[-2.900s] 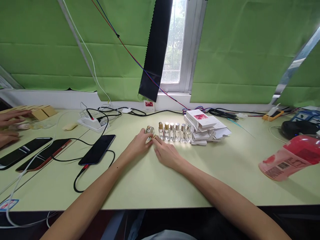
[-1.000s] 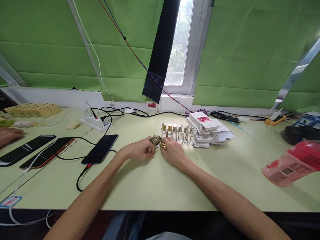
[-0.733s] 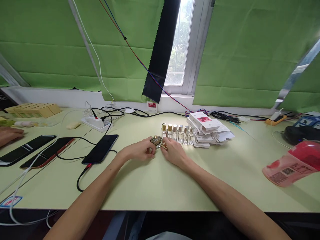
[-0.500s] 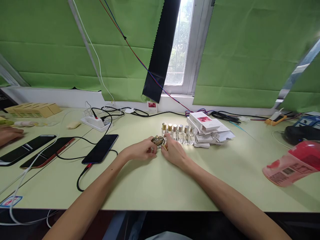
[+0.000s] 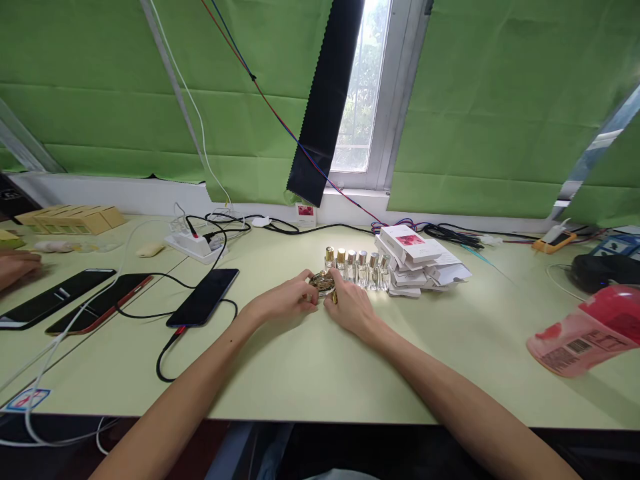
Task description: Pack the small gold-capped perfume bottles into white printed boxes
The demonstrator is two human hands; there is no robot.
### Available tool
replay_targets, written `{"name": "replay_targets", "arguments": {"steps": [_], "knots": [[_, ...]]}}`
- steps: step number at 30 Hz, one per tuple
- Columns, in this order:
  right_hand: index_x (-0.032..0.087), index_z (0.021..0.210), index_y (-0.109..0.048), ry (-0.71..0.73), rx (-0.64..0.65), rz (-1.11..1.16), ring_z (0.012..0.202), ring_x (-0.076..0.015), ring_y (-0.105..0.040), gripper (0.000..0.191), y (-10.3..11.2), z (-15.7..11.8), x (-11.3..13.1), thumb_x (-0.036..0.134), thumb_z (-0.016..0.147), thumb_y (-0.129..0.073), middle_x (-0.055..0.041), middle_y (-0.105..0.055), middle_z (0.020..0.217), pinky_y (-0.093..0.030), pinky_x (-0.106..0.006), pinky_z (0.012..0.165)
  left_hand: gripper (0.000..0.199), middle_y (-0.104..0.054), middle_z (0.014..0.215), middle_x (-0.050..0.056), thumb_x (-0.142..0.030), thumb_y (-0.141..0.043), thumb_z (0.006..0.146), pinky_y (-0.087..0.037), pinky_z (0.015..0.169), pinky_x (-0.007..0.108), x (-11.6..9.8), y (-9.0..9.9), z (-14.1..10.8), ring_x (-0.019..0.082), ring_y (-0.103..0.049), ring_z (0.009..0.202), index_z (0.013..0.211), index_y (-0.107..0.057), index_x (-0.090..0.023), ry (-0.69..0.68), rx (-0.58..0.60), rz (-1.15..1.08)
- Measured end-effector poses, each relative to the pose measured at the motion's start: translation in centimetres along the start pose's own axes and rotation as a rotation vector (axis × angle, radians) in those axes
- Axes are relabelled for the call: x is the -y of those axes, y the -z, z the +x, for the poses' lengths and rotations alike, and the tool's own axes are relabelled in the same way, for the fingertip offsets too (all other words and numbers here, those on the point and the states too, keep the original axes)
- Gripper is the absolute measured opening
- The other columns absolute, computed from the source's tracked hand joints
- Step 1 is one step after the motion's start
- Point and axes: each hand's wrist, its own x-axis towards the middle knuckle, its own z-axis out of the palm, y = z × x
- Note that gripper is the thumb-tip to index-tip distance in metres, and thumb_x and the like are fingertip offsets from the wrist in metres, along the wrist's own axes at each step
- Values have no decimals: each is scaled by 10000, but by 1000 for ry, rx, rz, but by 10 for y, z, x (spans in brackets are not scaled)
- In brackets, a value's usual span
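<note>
Round glass bottle [image 5: 321, 285] with gold-coloured trim lies between your two hands, low over the table [image 5: 310, 373], in front of the left end of a row of vials [image 5: 363, 270]. Your left hand [image 5: 294, 295] pinches it by its left side, fingers curled in. Your right hand [image 5: 351, 308] has its fingers closed around a small gold-coloured piece [image 5: 335, 297], mostly covered, and its index finger reaches forward along the bottle's right edge; whether that fingertip presses on the glass, you cannot tell from this view.

Just behind your right hand stand the six vials, upright and close together, the two leftmost with gold caps and the others silvery. At the right end of that row you have a messy pile of white boxes [image 5: 410, 257], the top one bearing a red picture. To the left of your left hand lies a dark phone [image 5: 204, 298] with a cable plugged in, and beyond it two more phones [image 5: 80, 300]. Another person's hand [image 5: 17, 267] shows at the far left edge. Well to your right sits a pink bottle [image 5: 575, 340] with a red top, tilted in view.
</note>
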Motion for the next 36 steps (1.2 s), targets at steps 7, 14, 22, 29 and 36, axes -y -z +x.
{"name": "replay_targets", "arguments": {"steps": [7,14,22,29,36], "knots": [[171,1420,-351,-15,-1,0,795,-242,-659,543,-3,0,1,233,894,-472,-76,-704,925,-341,-302,652,84,-587,1064,52,-260,-647,822,-479,755,284,11,15,-7,155,-628,770,801,-721,-226,104,71,85],[159,1384,-354,-2,-30,4,758,-244,-655,510,-8,2,-1,236,894,-471,-68,-698,885,-335,-307,633,113,-595,916,55,-184,-535,868,-422,661,295,16,10,-5,191,-589,761,764,-572,-208,201,-7,281],[160,1407,-342,-19,-6,13,786,-250,-666,531,-5,0,1,242,899,-473,-76,-709,924,-375,-310,669,113,-599,836,62,-172,-434,915,-359,633,325,15,3,5,225,-562,751,837,-500,-220,196,-170,323],[157,1410,-333,-8,-10,1,774,-258,-666,526,-6,0,2,255,911,-467,-79,-713,920,-377,-318,657,148,-661,866,45,-255,-435,960,-442,660,300,9,-2,12,182,-606,737,942,-575,-208,33,-508,139],[159,1407,-321,44,-14,35,778,-241,-660,521,-7,-1,0,254,912,-455,-74,-708,936,-373,-308,660,233,-749,962,37,-310,-476,998,-502,711,281,-5,-11,15,158,-658,779,999,-686,-208,-79,-722,20]]}}
